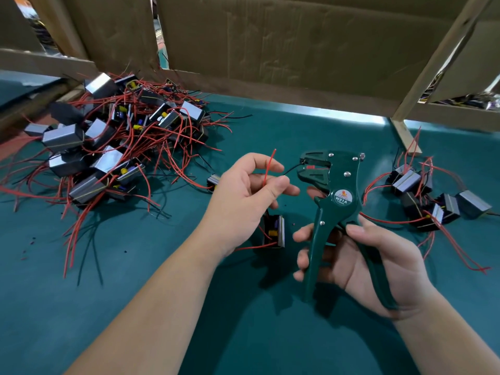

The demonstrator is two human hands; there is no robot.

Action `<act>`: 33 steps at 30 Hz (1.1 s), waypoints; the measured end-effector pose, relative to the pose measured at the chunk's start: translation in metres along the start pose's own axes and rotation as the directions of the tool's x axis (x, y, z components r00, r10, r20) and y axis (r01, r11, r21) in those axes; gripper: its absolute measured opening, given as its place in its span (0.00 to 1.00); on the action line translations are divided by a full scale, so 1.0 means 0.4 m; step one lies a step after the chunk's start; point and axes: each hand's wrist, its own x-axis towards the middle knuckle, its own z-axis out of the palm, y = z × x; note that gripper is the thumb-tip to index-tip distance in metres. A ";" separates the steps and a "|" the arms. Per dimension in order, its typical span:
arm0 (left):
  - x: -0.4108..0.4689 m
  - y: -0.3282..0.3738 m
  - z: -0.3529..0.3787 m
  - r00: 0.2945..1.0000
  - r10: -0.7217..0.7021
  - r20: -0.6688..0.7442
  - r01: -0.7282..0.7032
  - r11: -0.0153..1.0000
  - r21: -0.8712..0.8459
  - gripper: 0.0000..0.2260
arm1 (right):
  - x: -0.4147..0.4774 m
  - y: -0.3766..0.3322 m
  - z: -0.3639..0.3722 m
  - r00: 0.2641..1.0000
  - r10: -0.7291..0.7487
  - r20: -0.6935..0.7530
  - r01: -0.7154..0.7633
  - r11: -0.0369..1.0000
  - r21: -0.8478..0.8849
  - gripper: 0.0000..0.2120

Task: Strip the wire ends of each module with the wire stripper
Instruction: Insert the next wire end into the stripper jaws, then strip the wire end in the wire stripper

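Observation:
My right hand (pixel 362 266) grips the two handles of a green wire stripper (pixel 334 201), held upright with its jaws pointing left. My left hand (pixel 251 196) pinches the wires of one module: a thin black wire (pixel 292 169) runs from my fingers into the stripper's jaws, and a red wire (pixel 269 167) sticks up between my fingers. The module (pixel 274 231), a small black block with a metal side, hangs or rests below my left hand.
A big heap of modules with red wires (pixel 116 136) lies at the left on the green table (pixel 135 280). A smaller group of modules (pixel 427 201) lies at the right. Cardboard walls (pixel 270 50) and a wooden frame (pixel 405 136) close off the back.

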 end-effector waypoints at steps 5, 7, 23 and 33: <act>-0.003 0.005 0.004 1.000 0.025 -0.007 -0.025 0.999 -0.031 0.06 | -0.007 -0.003 -0.007 0.999 0.020 0.044 -0.020 1.000 0.007 0.31; -0.003 0.006 0.006 0.998 0.038 -0.045 -0.040 0.998 -0.043 0.07 | -0.011 -0.004 -0.009 0.998 0.024 0.056 -0.025 1.000 0.007 0.30; -0.006 0.021 -0.001 0.965 0.199 -0.172 -0.180 0.976 0.122 0.09 | -0.023 0.000 0.003 0.999 0.017 0.051 -0.013 0.996 -0.083 0.33; -0.011 0.032 0.006 0.961 0.202 -0.190 -0.180 0.975 0.128 0.12 | -0.021 -0.003 0.007 0.998 0.051 0.049 -0.045 0.992 -0.114 0.31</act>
